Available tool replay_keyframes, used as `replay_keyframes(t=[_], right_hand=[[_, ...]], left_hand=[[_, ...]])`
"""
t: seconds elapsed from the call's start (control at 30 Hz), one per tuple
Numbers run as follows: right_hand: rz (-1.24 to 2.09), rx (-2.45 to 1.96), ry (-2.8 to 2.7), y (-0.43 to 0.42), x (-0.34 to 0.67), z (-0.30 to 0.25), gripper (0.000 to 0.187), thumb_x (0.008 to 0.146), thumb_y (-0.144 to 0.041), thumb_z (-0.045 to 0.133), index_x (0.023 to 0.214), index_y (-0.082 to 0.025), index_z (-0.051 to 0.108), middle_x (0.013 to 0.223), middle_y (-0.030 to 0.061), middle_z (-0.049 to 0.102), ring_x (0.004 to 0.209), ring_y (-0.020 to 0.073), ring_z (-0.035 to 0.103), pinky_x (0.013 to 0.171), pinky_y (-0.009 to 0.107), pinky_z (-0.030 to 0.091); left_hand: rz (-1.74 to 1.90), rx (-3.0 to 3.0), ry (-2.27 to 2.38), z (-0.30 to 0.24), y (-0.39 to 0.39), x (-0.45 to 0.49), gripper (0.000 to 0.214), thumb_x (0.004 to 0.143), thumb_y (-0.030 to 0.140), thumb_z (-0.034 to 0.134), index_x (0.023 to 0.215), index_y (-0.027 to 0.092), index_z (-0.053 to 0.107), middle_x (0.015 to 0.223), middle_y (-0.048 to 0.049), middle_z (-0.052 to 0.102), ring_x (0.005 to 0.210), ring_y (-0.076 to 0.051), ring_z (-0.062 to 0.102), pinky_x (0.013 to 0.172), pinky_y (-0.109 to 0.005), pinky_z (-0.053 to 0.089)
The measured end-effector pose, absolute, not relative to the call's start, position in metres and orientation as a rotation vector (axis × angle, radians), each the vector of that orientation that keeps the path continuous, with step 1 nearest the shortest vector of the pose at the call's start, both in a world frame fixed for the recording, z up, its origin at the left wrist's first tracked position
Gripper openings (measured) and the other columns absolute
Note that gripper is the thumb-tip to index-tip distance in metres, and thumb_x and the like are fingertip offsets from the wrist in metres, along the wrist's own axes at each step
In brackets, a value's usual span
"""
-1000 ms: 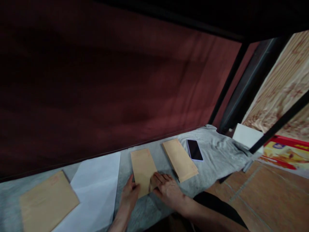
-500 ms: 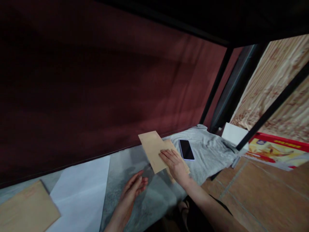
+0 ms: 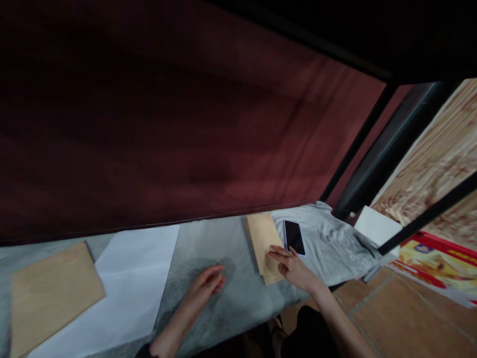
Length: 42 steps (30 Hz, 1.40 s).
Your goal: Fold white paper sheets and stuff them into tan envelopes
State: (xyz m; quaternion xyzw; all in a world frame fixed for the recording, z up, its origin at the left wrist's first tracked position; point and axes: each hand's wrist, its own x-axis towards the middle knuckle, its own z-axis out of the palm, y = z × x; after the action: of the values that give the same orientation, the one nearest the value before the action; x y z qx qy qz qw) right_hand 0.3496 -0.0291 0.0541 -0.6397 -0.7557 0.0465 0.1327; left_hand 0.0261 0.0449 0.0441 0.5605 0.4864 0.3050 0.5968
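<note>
A stack of slim brown paper envelopes (image 3: 261,236), matte, long and rectangular, lies right of centre in the lower frame, its near edges slightly out of line; the right hand (image 3: 296,272) rests on its lower part, fingers extended and laid flat on the paper rather than clamped round it; the left hand (image 3: 206,284) is at lower centre, over the grey cloth (image 3: 233,248), fingers loosely bent and slack, and whether they touch the fabric I cannot tell.

Just right of the stack lies a dark, glossy phone (image 3: 295,237) with rounded corners and a pale lilac edge; beyond it the cloth gathers into soft wrinkles, while at centre it lies smoother; at lower left a larger brown paper piece (image 3: 55,293), flat and four-sided, overlaps a white sheet (image 3: 137,268) marked by a faint crease; a dull dark-red panel (image 3: 223,159) fills the upper frame; at right, below slim black bars (image 3: 357,144), a red and yellow printed carton (image 3: 443,263) is beside terracotta tiles (image 3: 413,313).
</note>
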Motion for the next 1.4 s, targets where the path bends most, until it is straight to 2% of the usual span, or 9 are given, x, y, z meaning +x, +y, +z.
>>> replay_keyframes(t=[0.2,0.3,0.47,0.63,0.83,0.93,1.1,1.27,1.4], right_hand=[[0.0,-1.695,-2.025,-0.018,0.344,0.052,0.046,0.092,-0.017,0.043,0.132,-0.024,0.063,0.135,0.0091,0.064,0.125,0.0244,0.06,0.109,0.052,0.043],[0.033,-1.58,-2.011,-0.008,0.319,0.044,0.043,0.094,-0.02,0.042,0.131,-0.023,0.064,0.134,0.0088,0.065,0.124,0.0244,0.061,0.105,0.046,0.05],[0.147,-1.5,-2.148,-0.003,0.26,0.036,0.044,0.094,-0.015,0.042,0.131,-0.023,0.064,0.135,0.0072,0.064,0.122,0.0245,0.062,0.104,0.046,0.052],[0.375,-1.462,-2.231,0.001,0.215,0.037,0.049,0.09,-0.011,0.043,0.133,-0.024,0.064,0.139,0.0059,0.062,0.126,0.0238,0.059,0.109,0.045,0.047],[0.735,-1.403,-1.956,0.011,0.187,0.032,0.044,0.092,-0.019,0.043,0.128,-0.022,0.067,0.133,0.0073,0.066,0.122,0.0229,0.063,0.108,0.041,0.048],[0.948,-1.385,-1.682,0.018,0.178,0.025,0.039,0.094,-0.035,0.049,0.125,-0.023,0.069,0.123,0.008,0.072,0.113,0.0259,0.067,0.101,0.044,0.053],[1.38,-1.3,-1.094,0.028,0.166,0.022,0.054,0.085,-0.06,0.061,0.124,-0.023,0.069,0.117,0.009,0.073,0.094,0.0275,0.072,0.081,0.043,0.06],[1.36,-1.216,-0.995,0.04,0.163,0.035,0.041,0.072,-0.051,0.073,0.1,-0.021,0.075,0.098,0.0064,0.077,0.094,0.0273,0.07,0.083,0.036,0.056],[1.414,-1.197,-0.923,0.047,0.175,0.043,0.035,0.063,-0.036,0.075,0.092,-0.017,0.075,0.083,0.0051,0.077,0.081,0.026,0.07,0.074,0.034,0.054]], left_hand=[[0.705,2.156,1.714,0.049,0.041,-0.009,0.043,0.089,0.026,0.047,0.128,0.015,0.062,0.132,-0.0185,0.064,0.125,-0.032,0.059,0.105,-0.051,0.046],[0.415,2.251,2.209,0.052,0.034,-0.038,0.052,0.091,0.025,0.044,0.14,0.006,0.051,0.148,-0.027,0.048,0.138,-0.041,0.043,0.101,-0.059,0.045],[0.059,2.216,2.352,0.058,0.028,-0.064,0.044,0.092,0.025,0.042,0.125,0.004,0.061,0.131,-0.0276,0.059,0.116,-0.037,0.059,0.081,-0.043,0.056],[-0.009,2.294,2.316,0.066,0.03,-0.061,0.035,0.088,0.003,0.039,0.111,0.007,0.067,0.101,-0.018,0.068,0.094,-0.027,0.068,0.068,-0.032,0.056],[0.08,2.364,2.164,0.08,0.033,-0.05,0.036,0.088,-0.003,0.042,0.111,0.01,0.066,0.096,-0.0122,0.069,0.088,-0.024,0.07,0.072,-0.032,0.057],[0.158,2.392,2.093,0.083,0.027,-0.03,0.037,0.089,-0.001,0.042,0.115,0.014,0.065,0.099,-0.0101,0.07,0.087,-0.024,0.07,0.069,-0.032,0.057],[0.31,2.425,1.864,0.077,0.011,0.019,0.035,0.09,0.004,0.048,0.119,0.017,0.063,0.099,-0.0091,0.071,0.087,-0.023,0.071,0.069,-0.031,0.056],[0.461,2.316,1.666,0.078,0.005,0.048,0.025,0.096,0.018,0.048,0.115,0.019,0.064,0.098,-0.0061,0.073,0.086,-0.02,0.072,0.071,-0.029,0.055],[0.692,2.197,1.713,0.087,0.022,0.022,0.018,0.094,0.019,0.05,0.099,0.02,0.067,0.098,-0.0057,0.071,0.098,-0.021,0.068,0.088,-0.032,0.052]])
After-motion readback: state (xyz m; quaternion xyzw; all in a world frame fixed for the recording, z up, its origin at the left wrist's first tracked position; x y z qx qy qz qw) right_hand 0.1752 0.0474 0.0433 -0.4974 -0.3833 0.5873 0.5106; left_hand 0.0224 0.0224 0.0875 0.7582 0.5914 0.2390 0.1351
